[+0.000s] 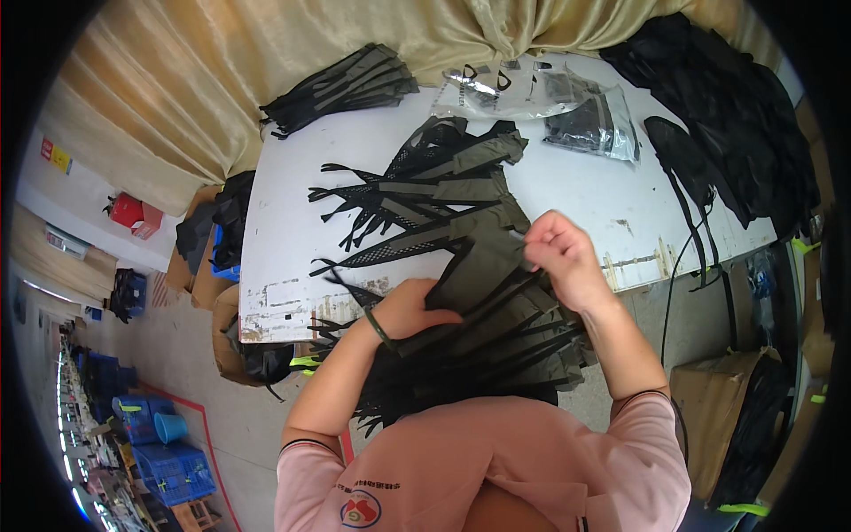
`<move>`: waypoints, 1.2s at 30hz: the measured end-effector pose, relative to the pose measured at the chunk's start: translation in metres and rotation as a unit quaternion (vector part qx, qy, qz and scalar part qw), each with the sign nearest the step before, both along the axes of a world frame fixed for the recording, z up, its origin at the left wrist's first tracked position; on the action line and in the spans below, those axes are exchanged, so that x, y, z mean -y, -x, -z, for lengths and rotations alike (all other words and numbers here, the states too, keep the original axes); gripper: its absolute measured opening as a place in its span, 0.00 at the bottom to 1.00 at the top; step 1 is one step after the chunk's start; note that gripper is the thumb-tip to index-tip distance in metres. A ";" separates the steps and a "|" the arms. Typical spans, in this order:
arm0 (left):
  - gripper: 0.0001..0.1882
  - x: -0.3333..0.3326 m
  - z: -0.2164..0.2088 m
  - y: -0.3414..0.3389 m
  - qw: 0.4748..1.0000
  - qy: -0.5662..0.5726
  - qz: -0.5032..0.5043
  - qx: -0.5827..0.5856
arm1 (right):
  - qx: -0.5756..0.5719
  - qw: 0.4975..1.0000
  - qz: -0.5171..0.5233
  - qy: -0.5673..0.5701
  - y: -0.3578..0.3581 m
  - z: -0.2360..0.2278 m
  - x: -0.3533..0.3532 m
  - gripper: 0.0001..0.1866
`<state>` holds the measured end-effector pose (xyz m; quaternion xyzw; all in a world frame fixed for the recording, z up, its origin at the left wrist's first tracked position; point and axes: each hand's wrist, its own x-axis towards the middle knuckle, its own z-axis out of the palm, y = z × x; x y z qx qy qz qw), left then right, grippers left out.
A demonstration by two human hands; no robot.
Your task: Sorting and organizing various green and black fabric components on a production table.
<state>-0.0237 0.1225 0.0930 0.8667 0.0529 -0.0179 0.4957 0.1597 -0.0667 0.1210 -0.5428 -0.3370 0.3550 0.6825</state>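
Olive-green fabric panels with black webbing straps (483, 293) form the bundle you hold above the near edge of the white, paint-chipped counter (292, 230), pressed close against your chest. Your left hand (412, 306) lies under and against the lower side of the bundle, fingers tucked beneath the cloth so that their spread cannot be told, though it plainly bears the stack. Your right hand (563, 257) is closed in a pinch on the upper edge of the top panel, thumb and fingers together on the fabric. Further olive and black mesh pieces (434, 191) fan out flat on the counter just beyond the bundle. A second stack of dark strap pieces (341, 84) rests at the far left corner, clear plastic bags (567, 102) lie at the far edge, and a heap of black fabric (718, 97) covers the right end. Judged from its drape, the bundle is soft, light and limp; loose straps hang and may snag or slide apart. Take hold on the stitched panel body rather than on the dangling strap ends, and support the stack from beneath.
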 end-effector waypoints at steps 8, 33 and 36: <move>0.11 -0.078 -0.034 0.075 0.987 -0.052 -0.107 -0.108 | 0.021 0.995 0.094 0.009 -0.059 -0.003 0.077 0.05; 0.21 -0.001 0.025 0.007 0.963 -0.140 -0.134 0.188 | 0.314 0.924 -0.002 0.219 -0.108 0.098 -0.065 0.10; 0.19 0.005 0.002 -0.022 0.899 -0.178 -0.212 0.340 | 0.307 0.943 -0.015 0.131 -0.031 0.014 -0.051 0.10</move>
